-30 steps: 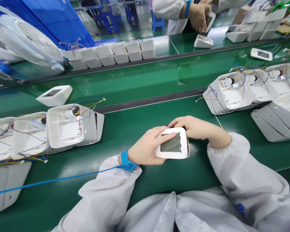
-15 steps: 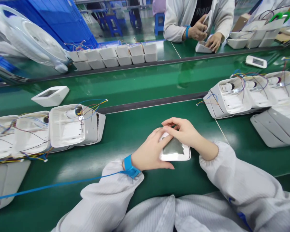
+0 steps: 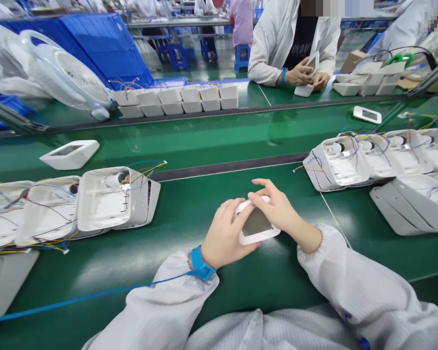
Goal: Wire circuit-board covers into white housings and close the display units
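Note:
A small white plastic panel with a grey screen is in front of me at the middle of the green bench. My left hand grips its left side, with the thumb along the near edge and the fingers over the far left corner. My right hand rests at its upper right, thumb and a finger against the far edge and another finger lifted. The panel looks slightly tilted, and my fingers cover its far corners. A blue wrist strap with a cord is on my left wrist.
Open white housings with wires stand in rows at left and right. Screened white units lie on the middle strip, left and right. Opposite, a co-worker's hands hold a white part. A fan stands far left.
The panel has come up from lying flat to a slight tilt, and my left hand has closed round its side. My view has lifted, showing more of the room beyond.

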The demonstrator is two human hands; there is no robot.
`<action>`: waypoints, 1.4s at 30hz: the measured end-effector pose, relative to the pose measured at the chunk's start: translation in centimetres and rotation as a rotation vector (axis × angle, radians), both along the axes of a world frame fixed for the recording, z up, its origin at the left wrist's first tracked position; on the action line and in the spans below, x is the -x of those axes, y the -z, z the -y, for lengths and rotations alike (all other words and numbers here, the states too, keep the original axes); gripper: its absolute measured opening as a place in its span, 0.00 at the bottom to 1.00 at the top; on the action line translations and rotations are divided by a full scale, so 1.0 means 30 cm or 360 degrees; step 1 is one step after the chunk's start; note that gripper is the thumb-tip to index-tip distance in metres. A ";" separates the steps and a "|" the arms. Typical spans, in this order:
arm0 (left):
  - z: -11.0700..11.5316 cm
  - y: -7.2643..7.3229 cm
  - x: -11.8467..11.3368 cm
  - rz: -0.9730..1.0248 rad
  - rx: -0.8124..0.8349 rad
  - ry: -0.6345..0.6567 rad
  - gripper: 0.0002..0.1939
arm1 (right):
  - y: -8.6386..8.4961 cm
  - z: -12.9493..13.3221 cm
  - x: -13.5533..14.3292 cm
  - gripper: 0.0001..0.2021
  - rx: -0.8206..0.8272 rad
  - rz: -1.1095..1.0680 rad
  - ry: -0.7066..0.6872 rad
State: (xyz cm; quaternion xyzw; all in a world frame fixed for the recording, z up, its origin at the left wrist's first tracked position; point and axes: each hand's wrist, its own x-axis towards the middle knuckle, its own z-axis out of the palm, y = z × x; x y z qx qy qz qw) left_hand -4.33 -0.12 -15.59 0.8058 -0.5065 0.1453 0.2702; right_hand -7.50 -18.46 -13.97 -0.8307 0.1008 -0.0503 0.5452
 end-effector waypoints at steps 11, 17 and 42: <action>-0.042 -0.041 -0.045 -0.0891 0.0254 -0.0058 0.16 | 0.002 0.004 0.029 0.17 0.0167 0.0609 -0.0227; -0.034 -0.042 -0.033 -0.0752 0.0238 -0.0118 0.16 | 0.002 0.005 0.026 0.18 0.0217 0.0584 -0.0273; -0.034 -0.047 0.005 -0.0524 0.0157 -0.0109 0.19 | -0.015 0.008 0.028 0.16 0.0626 0.0631 -0.0129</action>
